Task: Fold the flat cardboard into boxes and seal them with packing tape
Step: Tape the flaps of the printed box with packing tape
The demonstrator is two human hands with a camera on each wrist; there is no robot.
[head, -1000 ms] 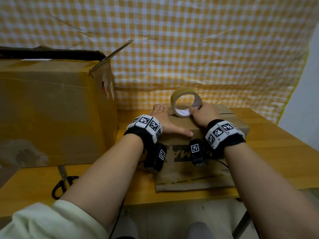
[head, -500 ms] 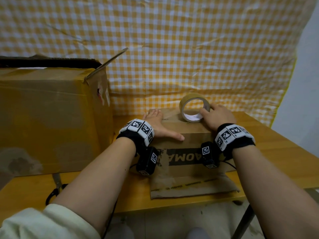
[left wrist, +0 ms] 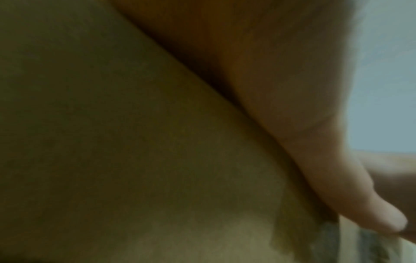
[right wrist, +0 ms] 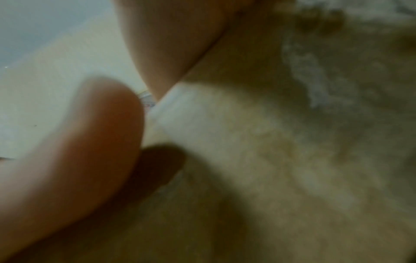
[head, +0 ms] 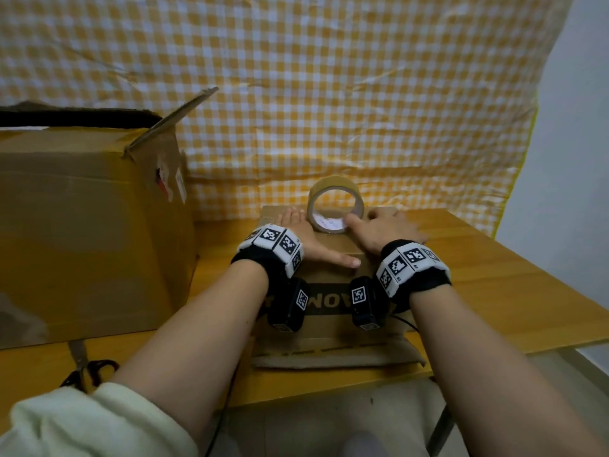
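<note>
A small brown cardboard box [head: 333, 258] with black print stands at the table's middle. My left hand [head: 298, 227] lies flat on its top, thumb stretched along the front edge. In the blurred left wrist view that thumb [left wrist: 360, 195] lies against the cardboard [left wrist: 135, 142]. A roll of tan packing tape [head: 335, 192] stands on edge on the box's far side. My right hand [head: 370, 222] pinches the roll's lower right wall, thumb inside the ring; the other fingers spread right, blurred. The right wrist view shows the thumb [right wrist: 90, 142] beside a pale band [right wrist: 202, 124].
A large open cardboard box [head: 89, 232] fills the table's left side, close to my left arm. Scissors [head: 82, 367] lie in front of it near the front edge. A checked yellow cloth [head: 329, 94] hangs behind. Bare wooden table [head: 494, 291] extends to the right.
My right hand has slipped from the roll's side down to its lower rim. The roll stays upright on the box and my left hand stays flat. My head has shifted the view.
</note>
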